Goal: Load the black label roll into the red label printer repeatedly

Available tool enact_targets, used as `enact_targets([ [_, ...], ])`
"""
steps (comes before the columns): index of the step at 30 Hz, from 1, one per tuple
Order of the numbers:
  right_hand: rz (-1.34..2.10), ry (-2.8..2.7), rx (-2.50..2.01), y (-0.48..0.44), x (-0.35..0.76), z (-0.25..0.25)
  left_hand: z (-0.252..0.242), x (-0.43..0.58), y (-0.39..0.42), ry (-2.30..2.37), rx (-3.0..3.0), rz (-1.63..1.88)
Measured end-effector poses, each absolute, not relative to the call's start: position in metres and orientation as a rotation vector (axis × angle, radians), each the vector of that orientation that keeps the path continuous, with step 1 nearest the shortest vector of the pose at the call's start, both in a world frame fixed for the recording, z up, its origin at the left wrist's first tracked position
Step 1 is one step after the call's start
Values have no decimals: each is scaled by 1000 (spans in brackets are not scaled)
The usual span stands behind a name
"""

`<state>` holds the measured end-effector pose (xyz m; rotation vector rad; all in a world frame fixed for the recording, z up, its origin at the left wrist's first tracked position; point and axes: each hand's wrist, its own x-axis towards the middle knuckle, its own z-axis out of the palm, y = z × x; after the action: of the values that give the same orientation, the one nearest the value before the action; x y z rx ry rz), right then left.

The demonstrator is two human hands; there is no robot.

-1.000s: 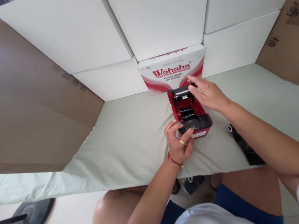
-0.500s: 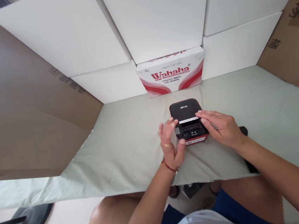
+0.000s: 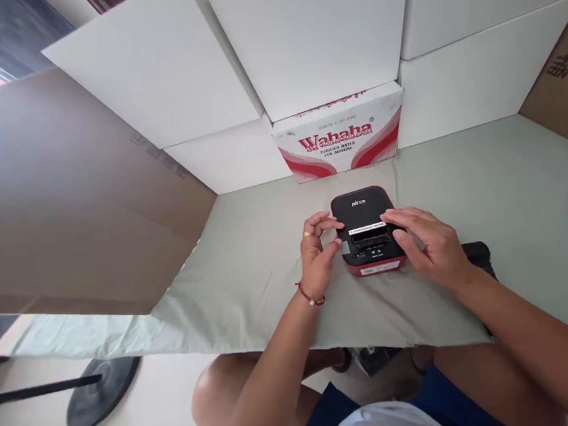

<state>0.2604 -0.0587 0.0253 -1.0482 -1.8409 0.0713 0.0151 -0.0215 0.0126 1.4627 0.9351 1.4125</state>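
Note:
A small black-and-red label printer [image 3: 364, 210] sits on the cloth-covered table in front of me, with a white strip [image 3: 367, 229] across its top, beside a dark slot. My left hand [image 3: 319, 253] is at the printer's left edge, its bent fingertips and thumb touching the side. On the opposite edge, my right hand [image 3: 428, 242] has its fingertips by the end of the white strip and its thumb lower down the side. The undersides of the fingers are partly hidden.
A red-and-white Wahaha carton [image 3: 340, 144] stands behind the printer, among stacked white boxes [image 3: 312, 36]. Brown cardboard panels [image 3: 87, 205] flank the table. A black object [image 3: 479, 258] lies partly under my right forearm. The green cloth [image 3: 250, 276] hangs over the front edge.
My left hand has gone from spread fingers to bent fingertips against the printer's left side. My right hand stays at the right side. The view has shifted left.

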Motion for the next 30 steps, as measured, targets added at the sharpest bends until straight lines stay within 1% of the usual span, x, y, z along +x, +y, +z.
enact_targets([
  [5,14,-1936,-818,-69,257,26,8,21,-6,787,1260,1318],
  [10,-81,-1930,-780,-74,254,26,0,28,-4,637,1064,1192],
  [14,-70,-1934,-767,-72,255,22,-11,25,-7,601,1080,1151],
  [19,-177,-2008,-712,-69,256,24,-20,21,-7,590,1146,1154],
  [21,-134,-2059,-668,-68,258,33,-21,22,-5,584,1126,1169],
  [23,22,-2112,-680,-66,261,50,-21,23,-3,575,1099,1173],
  [26,278,-2195,-977,-53,259,84,-22,25,0,561,1045,1210],
  [28,319,-2327,-1329,-38,250,104,-22,27,2,569,1007,1245],
  [30,277,-2488,-1636,-19,236,115,-23,28,6,600,978,1250],
])
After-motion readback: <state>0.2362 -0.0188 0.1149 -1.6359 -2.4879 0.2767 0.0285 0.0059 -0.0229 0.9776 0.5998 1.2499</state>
